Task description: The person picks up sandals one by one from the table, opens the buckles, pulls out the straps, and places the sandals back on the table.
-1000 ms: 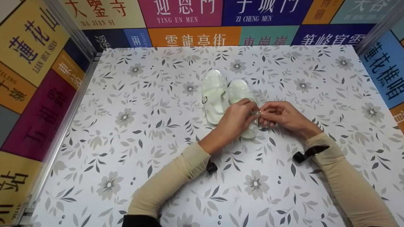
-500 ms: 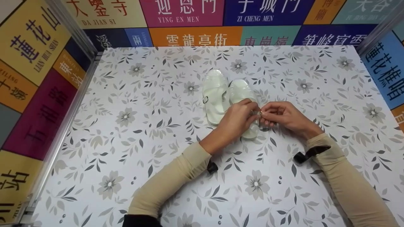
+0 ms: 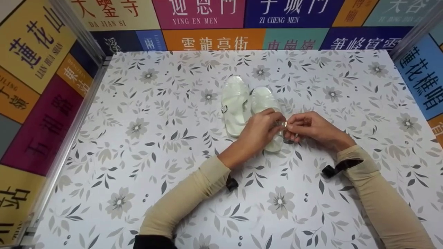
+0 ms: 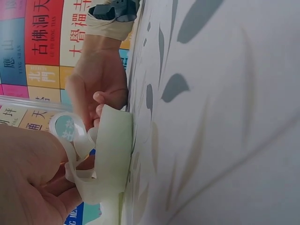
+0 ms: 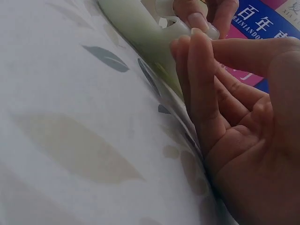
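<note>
Two pale green, glossy sandals lie side by side with their toes away from me. The left sandal [image 3: 235,90] has its strap and buckle [image 3: 224,109] on the outer side. Over the right sandal [image 3: 264,98] my left hand [image 3: 256,128] pinches the ankle strap [image 4: 70,157] beside a shiny buckle [image 3: 284,123]. My right hand [image 3: 311,128] comes in from the right, thumb and forefinger pinching at the strap's end by that buckle. In the right wrist view its fingertips meet the strap [image 5: 178,29] close to the left thumb. My left hand hides much of the right sandal's middle.
The table [image 3: 166,207] has a white covering printed with grey leaves and flowers. Colourful panels with large lettering [image 3: 204,14] stand along its back and sides. Each beige sleeve [image 3: 370,180] bears a black wrist camera [image 3: 329,171].
The right fingertips have shifted very slightly at the buckle, which shows a little more now. The left hand and both sandals have stayed in place.
</note>
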Demonstrator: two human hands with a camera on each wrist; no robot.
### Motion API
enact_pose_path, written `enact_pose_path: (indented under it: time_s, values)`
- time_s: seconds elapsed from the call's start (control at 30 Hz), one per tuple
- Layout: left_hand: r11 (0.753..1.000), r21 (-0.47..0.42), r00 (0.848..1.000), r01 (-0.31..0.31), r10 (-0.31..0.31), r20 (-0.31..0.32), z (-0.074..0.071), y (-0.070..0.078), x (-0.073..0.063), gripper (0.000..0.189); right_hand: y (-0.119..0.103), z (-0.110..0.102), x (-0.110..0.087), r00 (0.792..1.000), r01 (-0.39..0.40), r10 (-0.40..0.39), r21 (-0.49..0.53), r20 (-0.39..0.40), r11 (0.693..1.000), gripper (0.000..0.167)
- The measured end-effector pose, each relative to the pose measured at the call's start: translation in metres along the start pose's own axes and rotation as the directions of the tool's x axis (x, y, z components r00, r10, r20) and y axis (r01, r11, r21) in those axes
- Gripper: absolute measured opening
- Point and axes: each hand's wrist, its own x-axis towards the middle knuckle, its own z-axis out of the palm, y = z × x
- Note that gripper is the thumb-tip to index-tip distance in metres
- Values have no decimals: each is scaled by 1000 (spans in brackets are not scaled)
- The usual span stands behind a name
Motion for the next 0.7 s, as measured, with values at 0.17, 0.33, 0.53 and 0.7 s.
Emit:
enact_pose_path:
  time_s: [0.17, 0.33, 0.53, 0.7]
  values:
    - [1000, -19, 1000, -4, 4, 2, 0, -1, 0, 13, 1, 3, 0, 1000, 3, -3, 8, -2, 1000, 22]
    - [999, -33, 1000, -5, 5, -4, 1, -1, 0, 12, 0, 6, 1, 1000, 23, -22, 67, -3, 997, 22]
    - [1000, -25, 1000, 2, -3, -7, 1, 0, 0, 13, -1, 8, 2, 998, 42, -39, 56, -51, 998, 25]
    - [1000, -26, 1000, 3, -3, 3, 0, 1, 0, 14, 1, 9, 2, 993, 50, -48, 16, -105, 999, 23]
